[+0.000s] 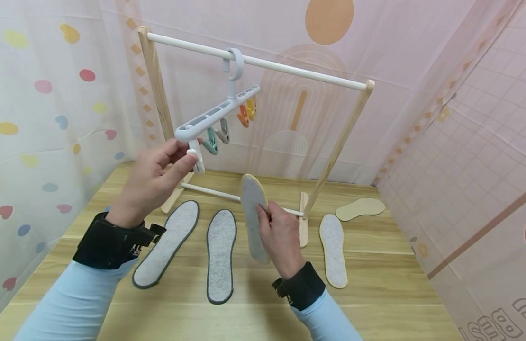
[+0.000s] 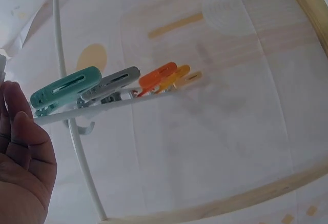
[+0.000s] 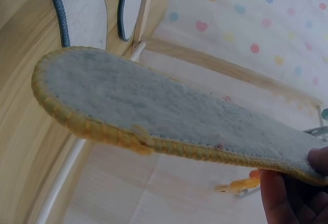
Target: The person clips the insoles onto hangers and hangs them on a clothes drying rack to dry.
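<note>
The yellow-edged grey felt insole [image 1: 251, 213] is below and to the right of the clip hanger [image 1: 218, 115], well apart from it and held clear of the wooden tabletop [image 1: 382, 270]. Its long axis stands nearly upright, the upper end leaning slightly toward the hanger's left side. The person's right hand [image 1: 282, 237] is the nearer one: it grips the insole by its right edge, thumb on the grey face, leaving the end toward the hanger free.

The left hand [image 1: 154, 180] pinches the white clothespin [image 1: 196, 162] beneath the hanger's near end; whether that peg's mouth is parted cannot be told. So the insole lies to the right of and lower than the left hand, with a gap between its upper end and the peg.

Farther along the hanger hang teal [image 1: 210, 142], grey [image 1: 223, 131], orange [image 1: 243, 116] and yellow clothespins [image 1: 251, 108]. Below the hanger lie two dark-edged insoles [image 1: 220, 258]; well to its right lie another yellow-edged insole [image 1: 332, 251] and a cream insole [image 1: 360, 209]
</note>
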The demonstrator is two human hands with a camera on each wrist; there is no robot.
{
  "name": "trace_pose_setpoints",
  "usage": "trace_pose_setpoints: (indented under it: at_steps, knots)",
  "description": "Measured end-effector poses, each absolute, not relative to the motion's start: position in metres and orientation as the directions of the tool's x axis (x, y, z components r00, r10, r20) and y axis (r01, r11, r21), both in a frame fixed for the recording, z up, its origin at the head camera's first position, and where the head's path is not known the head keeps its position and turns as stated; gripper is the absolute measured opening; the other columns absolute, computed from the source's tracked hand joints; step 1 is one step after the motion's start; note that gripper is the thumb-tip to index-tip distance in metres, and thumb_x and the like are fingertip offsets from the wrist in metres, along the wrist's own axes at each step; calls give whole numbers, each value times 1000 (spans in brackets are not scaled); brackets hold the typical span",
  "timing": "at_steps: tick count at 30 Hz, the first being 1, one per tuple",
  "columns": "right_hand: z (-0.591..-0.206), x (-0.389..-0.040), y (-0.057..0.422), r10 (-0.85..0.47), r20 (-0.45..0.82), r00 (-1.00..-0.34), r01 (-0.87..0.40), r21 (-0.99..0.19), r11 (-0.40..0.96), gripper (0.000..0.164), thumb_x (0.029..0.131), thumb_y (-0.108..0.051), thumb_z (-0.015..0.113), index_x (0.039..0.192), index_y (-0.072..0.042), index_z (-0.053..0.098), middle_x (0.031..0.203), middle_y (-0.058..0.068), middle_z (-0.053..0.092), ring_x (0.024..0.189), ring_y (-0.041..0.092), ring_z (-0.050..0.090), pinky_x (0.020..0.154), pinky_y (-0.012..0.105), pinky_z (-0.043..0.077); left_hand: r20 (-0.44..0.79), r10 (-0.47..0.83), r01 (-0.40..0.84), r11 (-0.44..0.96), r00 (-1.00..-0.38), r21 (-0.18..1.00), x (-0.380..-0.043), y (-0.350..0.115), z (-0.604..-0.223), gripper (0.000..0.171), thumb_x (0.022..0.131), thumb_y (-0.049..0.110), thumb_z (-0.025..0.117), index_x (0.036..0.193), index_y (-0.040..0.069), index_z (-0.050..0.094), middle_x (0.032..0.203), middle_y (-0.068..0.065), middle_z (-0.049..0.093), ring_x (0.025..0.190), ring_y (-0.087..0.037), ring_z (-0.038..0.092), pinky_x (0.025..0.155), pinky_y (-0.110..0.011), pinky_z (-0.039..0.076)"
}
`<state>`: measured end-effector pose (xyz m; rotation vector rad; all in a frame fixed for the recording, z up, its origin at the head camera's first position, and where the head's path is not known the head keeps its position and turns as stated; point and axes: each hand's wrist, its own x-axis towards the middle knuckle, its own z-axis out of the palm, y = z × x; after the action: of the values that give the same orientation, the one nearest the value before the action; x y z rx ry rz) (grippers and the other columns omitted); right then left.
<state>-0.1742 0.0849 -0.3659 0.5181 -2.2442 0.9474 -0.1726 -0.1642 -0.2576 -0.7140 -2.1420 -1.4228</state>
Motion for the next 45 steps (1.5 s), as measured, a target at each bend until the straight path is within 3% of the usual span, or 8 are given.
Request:
trace_pose_setpoints:
  at_steps: [6,12,23,35,45]
  knots:
    - [-364,-172,83,-124,713,-690,-592,-457,664,24,98,-16,65,76,-6,63,72,6,70,61,12,68,45,18,43,617,207,646,352,-759,677,-172,-153,-259,26,101,15,60,121,-1,61,91,-7,59,84,-16,53,76,-26,41]
    - [-363,-168,79,-144,732,-666,-625,-442,643,18,96,-15,67,81,-4,67,74,6,71,62,10,67,48,17,46,611,238,654,331,-755,680,-174,-146,-260,26,101,19,60,119,0,61,90,-7,56,85,-18,51,73,-29,39]
    - [-358,-163,71,-194,748,-635,-682,-424,596,16,94,-14,69,83,-3,68,75,5,71,63,10,68,50,18,48,661,257,707,313,-705,634,-177,-140,-263,33,100,26,60,124,2,62,91,-3,57,84,-16,50,69,-29,38]
    - [-352,-160,69,-230,718,-657,-701,-469,538,12,94,-11,69,84,-4,67,73,5,69,62,8,66,47,16,44,648,228,683,347,-727,643,-176,-138,-262,32,103,28,56,121,2,63,93,-6,59,85,-17,49,70,-31,36]
    - [-349,-158,67,-235,719,-654,-707,-470,528,13,94,-12,69,85,-3,67,76,6,71,68,10,70,50,17,47,632,208,655,396,-746,643,-176,-136,-260,37,103,34,53,122,2,62,96,-8,62,86,-17,50,74,-32,38]
